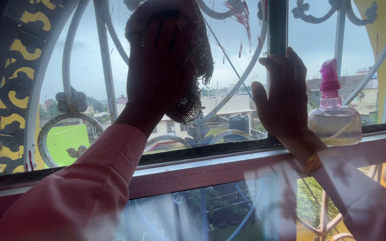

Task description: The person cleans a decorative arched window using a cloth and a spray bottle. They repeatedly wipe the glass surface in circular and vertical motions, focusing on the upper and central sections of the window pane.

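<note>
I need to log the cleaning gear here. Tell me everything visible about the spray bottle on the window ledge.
The spray bottle stands upright on the window frame's ledge, at the right, against the glass. Its body is squat, rounded and clear, probably plastic, and holds a pale liquid nearly to the shoulder. A pink trigger head with a translucent pink collar sits on top. Nothing grips it: the right hand rests flat on the pane just beside it, apart from it.
</note>
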